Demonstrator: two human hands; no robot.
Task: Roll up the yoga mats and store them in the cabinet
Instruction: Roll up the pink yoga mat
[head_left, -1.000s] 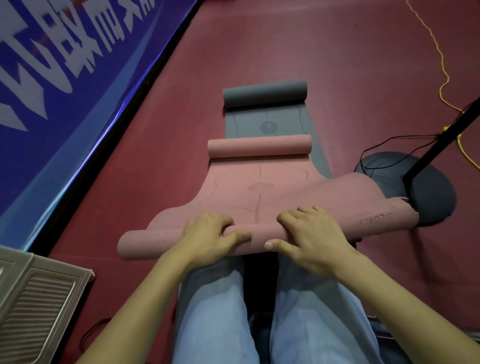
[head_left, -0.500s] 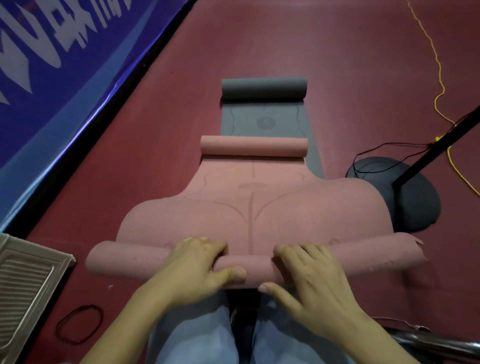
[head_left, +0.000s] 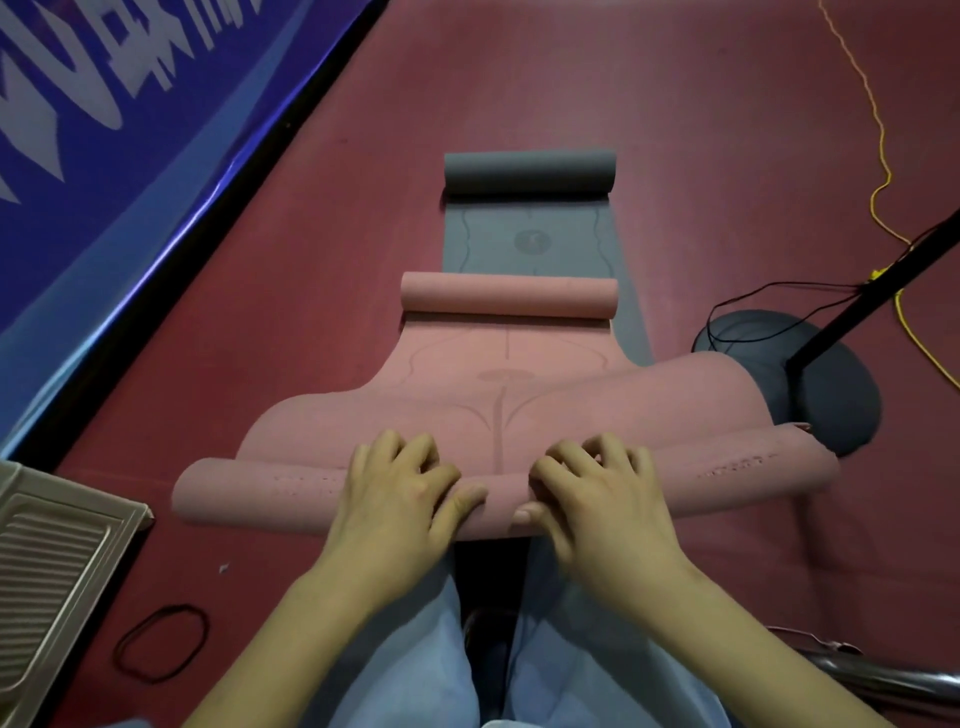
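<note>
Dark red floor (head_left: 649, 104), bounded at its left edge by a blue banner (head_left: 104, 171). Pink mat (head_left: 498, 405) lies on the floor over a grey mat (head_left: 530, 234); each has its far end rolled. Left hand (head_left: 395, 499) and right hand (head_left: 602, 499) rest side by side on the pink mat's near roll, fingers curled over it, thumbs tucked at its near side. Since half a second ago the roll has advanced slightly. Lamp base (head_left: 810, 384) sits just beside the roll's right end; black band (head_left: 161, 642) and metal panel (head_left: 47, 582) lie near the left. Open floor beyond the grey mat.
</note>
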